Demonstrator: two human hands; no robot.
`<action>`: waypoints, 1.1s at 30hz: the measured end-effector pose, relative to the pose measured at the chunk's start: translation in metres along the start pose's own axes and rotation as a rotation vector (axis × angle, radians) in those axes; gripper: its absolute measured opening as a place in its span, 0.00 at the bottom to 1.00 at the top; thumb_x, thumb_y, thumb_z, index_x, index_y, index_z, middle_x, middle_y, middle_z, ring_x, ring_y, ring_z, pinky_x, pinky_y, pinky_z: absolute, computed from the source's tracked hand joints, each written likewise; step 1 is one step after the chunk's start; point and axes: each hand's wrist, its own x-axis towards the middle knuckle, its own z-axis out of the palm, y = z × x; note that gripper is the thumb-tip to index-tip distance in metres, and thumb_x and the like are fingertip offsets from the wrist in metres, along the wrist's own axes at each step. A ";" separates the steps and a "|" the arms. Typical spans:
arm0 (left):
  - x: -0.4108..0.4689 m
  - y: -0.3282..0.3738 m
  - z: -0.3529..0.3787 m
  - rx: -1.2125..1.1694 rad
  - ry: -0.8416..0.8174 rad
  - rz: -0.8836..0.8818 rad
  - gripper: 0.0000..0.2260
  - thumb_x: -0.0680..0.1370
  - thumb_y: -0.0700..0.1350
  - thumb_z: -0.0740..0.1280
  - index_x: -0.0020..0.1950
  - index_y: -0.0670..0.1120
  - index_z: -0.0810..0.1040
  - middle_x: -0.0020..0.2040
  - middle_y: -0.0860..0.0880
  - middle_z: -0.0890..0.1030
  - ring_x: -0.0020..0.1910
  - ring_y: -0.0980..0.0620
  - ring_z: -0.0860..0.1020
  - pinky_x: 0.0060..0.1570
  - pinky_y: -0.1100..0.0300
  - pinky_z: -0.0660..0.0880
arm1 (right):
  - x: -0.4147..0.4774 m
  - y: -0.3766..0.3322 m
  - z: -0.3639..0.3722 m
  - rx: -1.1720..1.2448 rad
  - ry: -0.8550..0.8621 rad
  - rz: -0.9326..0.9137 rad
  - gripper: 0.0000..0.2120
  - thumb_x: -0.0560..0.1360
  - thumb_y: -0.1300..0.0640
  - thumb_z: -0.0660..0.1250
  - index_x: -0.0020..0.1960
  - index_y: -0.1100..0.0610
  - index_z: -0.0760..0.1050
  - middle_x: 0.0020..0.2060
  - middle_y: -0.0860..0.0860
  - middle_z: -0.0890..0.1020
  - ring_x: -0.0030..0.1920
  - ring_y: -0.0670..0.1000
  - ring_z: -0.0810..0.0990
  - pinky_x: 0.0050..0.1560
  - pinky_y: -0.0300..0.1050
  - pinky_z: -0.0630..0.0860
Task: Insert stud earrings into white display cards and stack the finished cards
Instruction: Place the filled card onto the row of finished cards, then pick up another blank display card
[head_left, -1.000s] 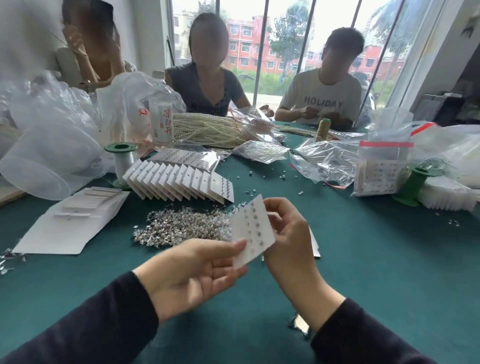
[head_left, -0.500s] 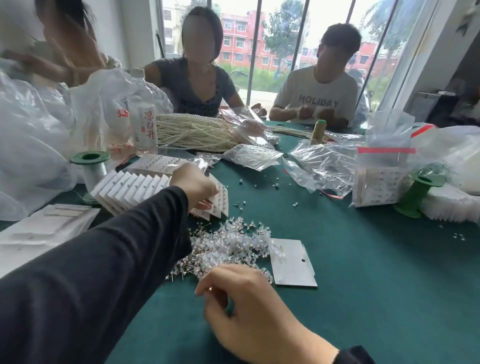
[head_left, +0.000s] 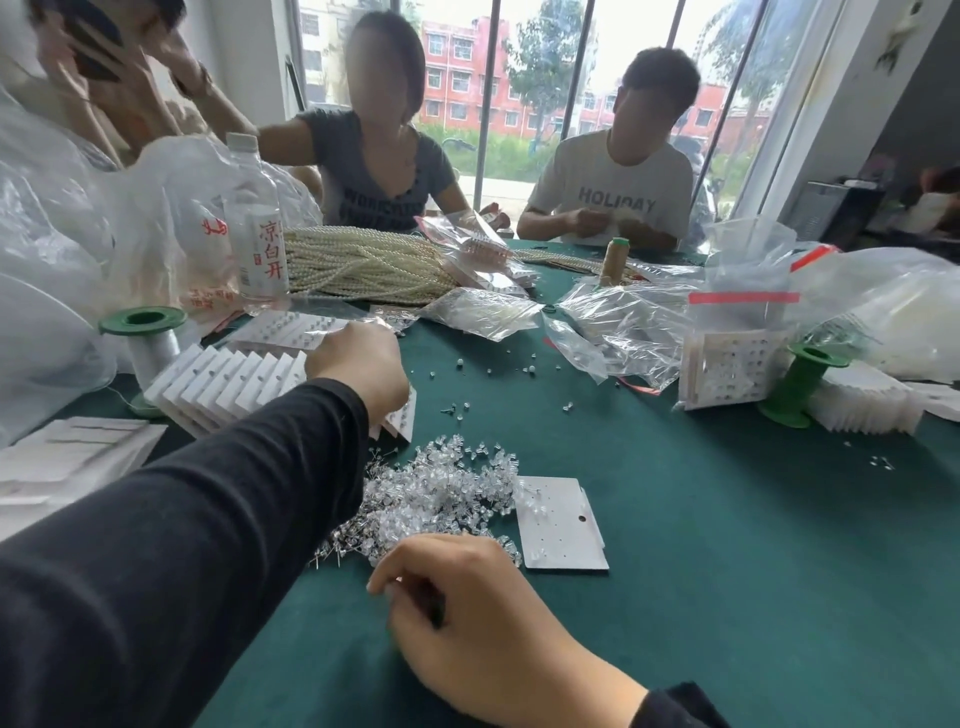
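Reaching over green felt table (head_left: 675, 519), left hand (head_left: 358, 371) fingers curled down onto the fanned row of stiff white display cards (head_left: 228, 384), grip hidden, right hand (head_left: 467, 613) fingertips pinched together beside glinting heap of clear stud earrings (head_left: 441, 493), flat perforated white blank card (head_left: 561, 525) just beyond.

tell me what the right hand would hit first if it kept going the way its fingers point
Probably the pile of loose stud earrings. The right hand sits at the pile's near edge with its curled fingers aimed up and left into it. Depth is hard to judge, so the fingertips may already be touching the nearest studs.
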 end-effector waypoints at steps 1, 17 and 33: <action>-0.003 -0.001 0.000 0.048 0.017 0.008 0.05 0.70 0.38 0.62 0.36 0.43 0.68 0.34 0.46 0.69 0.39 0.46 0.74 0.37 0.58 0.73 | 0.000 0.000 0.000 -0.012 0.005 0.001 0.09 0.69 0.64 0.62 0.44 0.57 0.79 0.32 0.42 0.73 0.29 0.33 0.69 0.36 0.22 0.61; -0.136 -0.048 -0.016 0.014 0.102 0.285 0.13 0.75 0.54 0.62 0.36 0.47 0.71 0.34 0.51 0.71 0.38 0.47 0.77 0.36 0.59 0.71 | -0.001 -0.007 0.008 -0.355 0.020 0.009 0.07 0.70 0.59 0.60 0.43 0.55 0.77 0.38 0.49 0.82 0.40 0.51 0.78 0.48 0.44 0.68; -0.153 -0.169 -0.001 0.135 0.225 -0.251 0.11 0.73 0.45 0.69 0.44 0.36 0.77 0.44 0.38 0.80 0.45 0.39 0.77 0.42 0.54 0.72 | -0.006 -0.005 0.012 -0.480 0.098 -0.005 0.06 0.71 0.60 0.61 0.43 0.55 0.77 0.35 0.49 0.81 0.36 0.52 0.77 0.40 0.39 0.63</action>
